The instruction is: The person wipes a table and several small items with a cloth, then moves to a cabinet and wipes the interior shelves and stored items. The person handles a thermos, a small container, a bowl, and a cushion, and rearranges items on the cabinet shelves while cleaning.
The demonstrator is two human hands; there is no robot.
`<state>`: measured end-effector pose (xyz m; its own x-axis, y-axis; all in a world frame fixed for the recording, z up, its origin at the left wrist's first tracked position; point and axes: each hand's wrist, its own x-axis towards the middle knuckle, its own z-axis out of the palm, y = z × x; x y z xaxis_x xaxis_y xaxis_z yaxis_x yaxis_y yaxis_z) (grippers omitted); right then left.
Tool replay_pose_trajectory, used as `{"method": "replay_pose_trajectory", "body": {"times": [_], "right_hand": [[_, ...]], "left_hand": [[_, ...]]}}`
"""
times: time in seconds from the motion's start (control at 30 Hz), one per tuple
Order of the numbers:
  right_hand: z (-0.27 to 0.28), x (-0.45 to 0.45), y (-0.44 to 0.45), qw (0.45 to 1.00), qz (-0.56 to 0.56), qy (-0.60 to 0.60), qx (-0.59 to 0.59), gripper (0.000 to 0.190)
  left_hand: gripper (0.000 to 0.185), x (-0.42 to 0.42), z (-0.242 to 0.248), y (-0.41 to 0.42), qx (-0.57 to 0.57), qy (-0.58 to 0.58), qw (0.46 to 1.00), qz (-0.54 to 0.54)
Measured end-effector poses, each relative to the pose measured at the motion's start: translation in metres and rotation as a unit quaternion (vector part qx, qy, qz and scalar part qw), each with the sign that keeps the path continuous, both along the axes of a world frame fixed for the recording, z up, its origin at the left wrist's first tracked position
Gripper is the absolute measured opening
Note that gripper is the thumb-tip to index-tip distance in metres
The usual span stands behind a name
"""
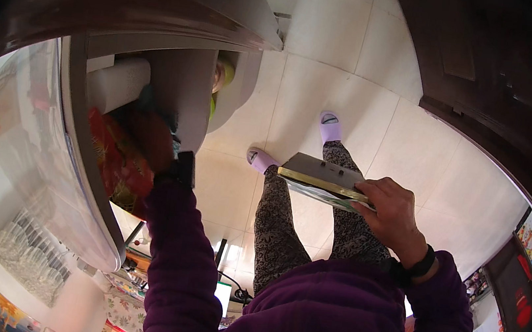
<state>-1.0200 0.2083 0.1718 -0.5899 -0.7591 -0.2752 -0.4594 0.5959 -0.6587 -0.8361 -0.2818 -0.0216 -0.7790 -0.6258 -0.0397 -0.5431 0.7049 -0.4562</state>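
My right hand grips one end of a flat framed panel, perhaps a picture frame. It has a dark grey back, a gold-coloured edge and a glossy front turned towards me. My left hand reaches inside a shelf compartment of a cabinet. Shadow and blur hide its fingers, so any grip there is unclear. Beside that hand lies a red patterned package. A white rounded object and a dark teal item sit deeper in the compartment.
Yellow-green round items stand on the cabinet's curved outer shelf. A glossy, translucent-covered surface borders the compartment on the left. Dark wooden furniture rises at right. Pale floor tiles lie under my lilac slippers.
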Motion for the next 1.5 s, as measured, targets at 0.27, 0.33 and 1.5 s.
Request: {"method": "replay_pose_trajectory", "body": {"times": [0.27,0.33,1.5], "right_hand": [[-0.001,0.008,0.002,0.999,0.005,-0.035,0.001,0.033],[-0.002,0.009,0.002,0.999,0.002,-0.039,0.003,0.033],[-0.014,0.017,0.026,0.997,0.033,-0.070,-0.006,0.036]], "left_hand": [[0.056,-0.040,0.015,0.117,0.234,0.281,0.930,-0.040],[0.056,-0.058,0.020,0.102,0.289,0.296,0.907,-0.082],[0.056,-0.110,0.005,0.112,0.153,0.234,0.958,-0.062]]}}
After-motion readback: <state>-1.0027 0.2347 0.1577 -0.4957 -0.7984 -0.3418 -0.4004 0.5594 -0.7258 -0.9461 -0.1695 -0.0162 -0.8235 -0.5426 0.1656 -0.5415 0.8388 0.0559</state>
